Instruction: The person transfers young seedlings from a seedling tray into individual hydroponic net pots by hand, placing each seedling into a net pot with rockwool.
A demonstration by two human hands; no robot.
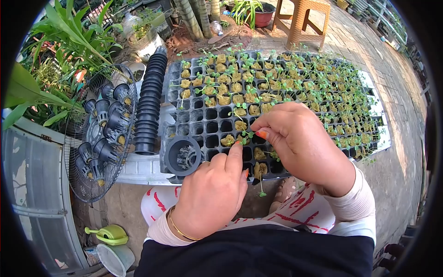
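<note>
A black seedling tray (183, 117) lies in front of me, many of its cells holding brownish plugs with small green seedlings (247, 135). My left hand (214, 187) is at the tray's near edge, index finger stretched out to a plug with a seedling, thumb apart. Over the same plug, my right hand (300, 141) has thumb and index finger in a pinch by the seedling's leaves; what is between the fingertips is hidden. Beside my left hand, a black net cup (174, 156) stands upright on the tray's near left corner.
Left of the tray lies a long stack of black net cups (150, 101). A wire basket (76, 159) holds several net cups with plugs. A green watering can (110, 234) and a bucket (115, 258) are at lower left. A brown stool (302, 23) stands behind the tray.
</note>
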